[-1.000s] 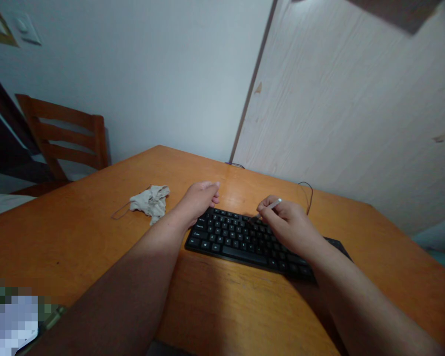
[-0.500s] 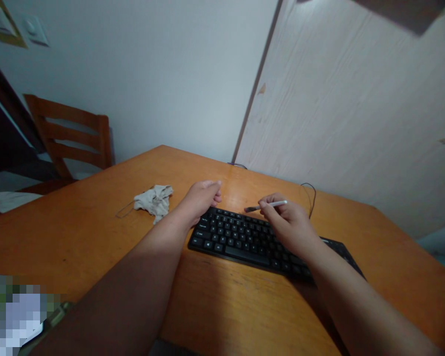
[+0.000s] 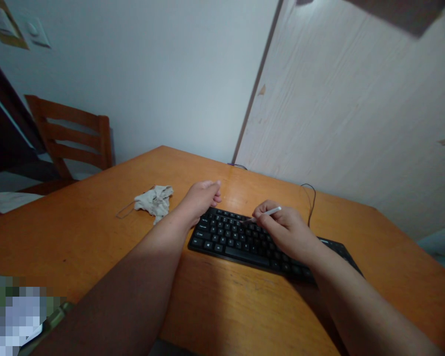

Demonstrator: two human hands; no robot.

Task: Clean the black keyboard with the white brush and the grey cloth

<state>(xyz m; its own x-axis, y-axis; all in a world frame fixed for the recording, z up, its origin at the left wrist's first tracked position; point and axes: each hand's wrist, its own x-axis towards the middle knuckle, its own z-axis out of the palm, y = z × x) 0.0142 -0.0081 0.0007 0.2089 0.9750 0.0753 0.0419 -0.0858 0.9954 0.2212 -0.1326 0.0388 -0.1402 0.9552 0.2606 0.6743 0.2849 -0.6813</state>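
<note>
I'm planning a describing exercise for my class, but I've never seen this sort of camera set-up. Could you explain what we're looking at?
There is no machine at work here, only a person's two bare hands. One camera, worn on the head, looks forward and down, so we see roughly what the wearer sees.

On the orange-brown wooden table lie a black rectangular keyboard and, to its left, a crumpled pale grey cloth.

The right hand holds a slim brush with a white handle, its tip at the keys. The left hand is curled at the keyboard's far left corner; whether it grips is unclear.
</note>
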